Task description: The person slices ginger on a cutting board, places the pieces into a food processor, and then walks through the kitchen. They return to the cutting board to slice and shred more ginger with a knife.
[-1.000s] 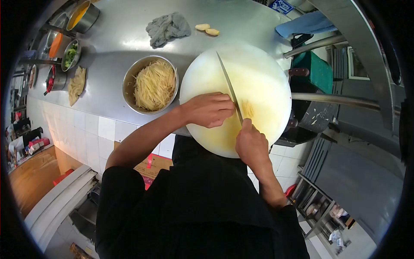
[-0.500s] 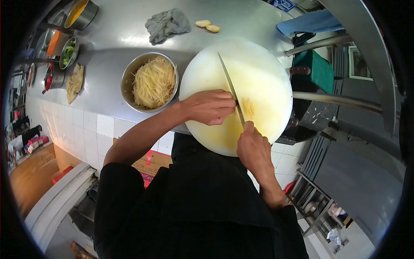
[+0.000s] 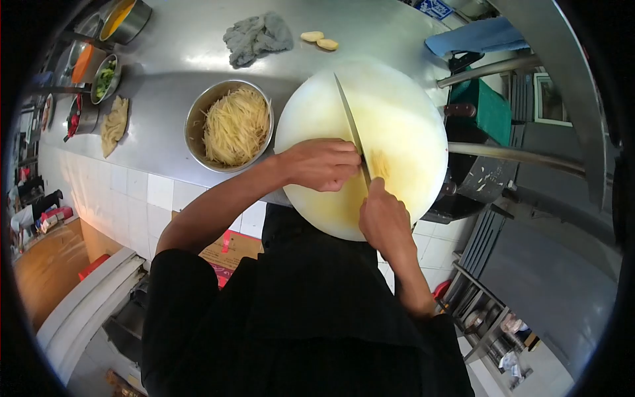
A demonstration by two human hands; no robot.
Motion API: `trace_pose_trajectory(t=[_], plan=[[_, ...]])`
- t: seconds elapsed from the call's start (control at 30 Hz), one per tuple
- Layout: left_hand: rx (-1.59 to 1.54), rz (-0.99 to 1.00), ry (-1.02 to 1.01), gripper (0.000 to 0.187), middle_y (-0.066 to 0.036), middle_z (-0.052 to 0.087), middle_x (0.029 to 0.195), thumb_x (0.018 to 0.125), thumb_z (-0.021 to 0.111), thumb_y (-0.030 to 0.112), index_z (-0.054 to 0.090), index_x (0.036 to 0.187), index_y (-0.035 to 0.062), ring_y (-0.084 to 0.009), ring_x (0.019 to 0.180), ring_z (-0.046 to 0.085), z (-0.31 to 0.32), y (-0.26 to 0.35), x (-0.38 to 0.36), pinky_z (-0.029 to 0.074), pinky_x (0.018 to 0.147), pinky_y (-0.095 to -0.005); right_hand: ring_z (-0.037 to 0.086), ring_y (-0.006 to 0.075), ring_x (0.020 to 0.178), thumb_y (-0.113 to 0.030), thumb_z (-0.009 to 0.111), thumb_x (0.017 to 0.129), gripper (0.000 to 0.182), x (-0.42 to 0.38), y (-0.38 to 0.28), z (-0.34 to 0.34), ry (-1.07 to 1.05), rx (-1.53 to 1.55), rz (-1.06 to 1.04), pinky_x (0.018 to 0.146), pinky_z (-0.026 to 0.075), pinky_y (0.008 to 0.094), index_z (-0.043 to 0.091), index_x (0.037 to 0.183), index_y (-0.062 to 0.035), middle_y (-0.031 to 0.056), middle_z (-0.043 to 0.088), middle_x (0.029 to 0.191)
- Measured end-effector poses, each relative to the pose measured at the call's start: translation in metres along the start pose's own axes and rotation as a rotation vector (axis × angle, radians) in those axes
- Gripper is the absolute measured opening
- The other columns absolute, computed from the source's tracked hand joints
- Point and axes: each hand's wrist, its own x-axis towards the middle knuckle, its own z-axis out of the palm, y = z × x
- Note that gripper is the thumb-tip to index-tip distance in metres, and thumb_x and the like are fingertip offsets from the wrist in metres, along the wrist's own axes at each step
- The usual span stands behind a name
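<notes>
Knife (image 3: 350, 126): your right hand (image 3: 385, 221) is clenched on its handle, a touch nearer the cutting board (image 3: 410, 112) centre than half a second ago; the blade has barely shifted, so the slicing looks mid-run. The long axis runs from the board's near edge toward its far rim, tip pointing away from you and slightly left.

Left hand (image 3: 322, 164): curled, knuckles against the blade's left face, pressing something down; what it covers is hidden.

Cut strips (image 3: 380, 163): on the board, just right of the blade.

Bowl of shreds (image 3: 231, 126): left of the board.
</notes>
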Motion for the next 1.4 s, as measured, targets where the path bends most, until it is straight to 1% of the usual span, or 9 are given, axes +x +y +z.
trace_pose_trajectory(t=[0.13,0.2,0.53,0.6,0.93,1.1,1.17,1.27,1.4], plan=[[0.037,-0.005,-0.058,0.016,-0.006,0.055,0.092,0.074,0.066,0.004,0.061,0.089,0.0041,-0.0234,0.088,0.057,0.0,0.004,-0.003,0.05,0.077,-0.0336,0.065,0.0522,0.077,-0.007,0.051,0.089,0.016,0.002,0.0,0.008,0.055,0.027,-0.014,0.073,0.051,0.0603,0.045,0.098,0.0037,0.0312,0.065,0.083],[0.058,-0.005,-0.05,0.017,-0.006,0.056,0.092,0.074,0.067,0.004,0.061,0.09,0.0039,-0.0234,0.088,0.057,0.0,0.003,-0.001,0.05,0.078,-0.0333,0.066,0.0517,0.077,-0.007,0.052,0.089,0.017,-0.002,-0.004,-0.003,-0.011,0.011,0.009,0.073,0.051,0.0607,0.045,0.099,0.0038,0.0311,0.065,0.082],[0.001,-0.024,-0.048,0.017,-0.006,0.056,0.092,0.075,0.065,0.005,0.062,0.092,0.0037,-0.0234,0.09,0.057,0.002,0.002,-0.003,0.05,0.08,-0.0346,0.065,0.0522,0.077,-0.007,0.051,0.089,0.017,0.004,0.002,0.004,0.02,0.028,-0.01,0.073,0.051,0.0603,0.044,0.1,0.0043,0.0314,0.066,0.083],[-0.011,-0.053,-0.082,0.017,-0.006,0.056,0.092,0.076,0.065,0.006,0.062,0.092,0.0038,-0.0234,0.09,0.057,0.001,0.003,-0.005,0.05,0.081,-0.0345,0.065,0.0518,0.078,-0.006,0.051,0.089,0.016,-0.006,-0.007,-0.008,-0.063,0.028,0.019,0.074,0.05,0.0607,0.044,0.1,0.0043,0.0318,0.066,0.084],[0.035,0.007,-0.032,0.016,-0.006,0.055,0.089,0.076,0.065,0.006,0.061,0.092,0.0041,-0.0226,0.088,0.056,0.0,0.0,-0.002,0.05,0.079,-0.034,0.065,0.0537,0.08,-0.006,0.051,0.088,0.017,0.0,-0.003,-0.002,-0.075,0.066,0.039,0.075,0.049,0.0618,0.044,0.1,0.0038,0.0331,0.066,0.084],[0.0,-0.05,-0.099,0.018,-0.005,0.056,0.092,0.076,0.067,0.007,0.062,0.093,0.004,-0.0223,0.089,0.057,-0.002,0.004,-0.004,0.05,0.079,-0.0338,0.065,0.0524,0.077,-0.008,0.052,0.09,0.018,0.016,0.008,0.009,0.078,0.086,-0.037,0.072,0.051,0.059,0.045,0.101,0.0041,0.0328,0.066,0.081],[0.124,-0.006,-0.041,0.018,-0.006,0.059,0.095,0.075,0.067,0.008,0.063,0.092,0.0037,-0.0223,0.091,0.058,-0.003,0.006,-0.005,0.051,0.08,-0.0338,0.065,0.0514,0.076,-0.008,0.052,0.09,0.018,0.016,0.011,0.0,0.075,0.1,-0.043,0.071,0.052,0.0583,0.045,0.101,0.0041,0.0325,0.066,0.081],[0.128,0.041,-0.022,0.019,-0.006,0.06,0.096,0.074,0.068,0.007,0.063,0.091,0.003,-0.0223,0.091,0.059,-0.002,0.004,-0.005,0.051,0.079,-0.0333,0.066,0.0492,0.074,-0.008,0.053,0.09,0.017,0.008,0.009,0.002,0.097,0.082,-0.063,0.07,0.053,0.0567,0.045,0.1,0.0029,0.0303,0.066,0.082],[0.102,0.047,-0.02,0.018,-0.007,0.06,0.094,0.073,0.068,0.007,0.063,0.09,0.0025,-0.0224,0.091,0.06,0.001,0.0,-0.004,0.052,0.079,-0.0328,0.067,0.0489,0.074,-0.006,0.053,0.089,0.015,-0.015,0.001,0.004,0.028,-0.02,-0.026,0.069,0.054,0.0559,0.045,0.099,0.0022,0.0284,0.065,0.083]])
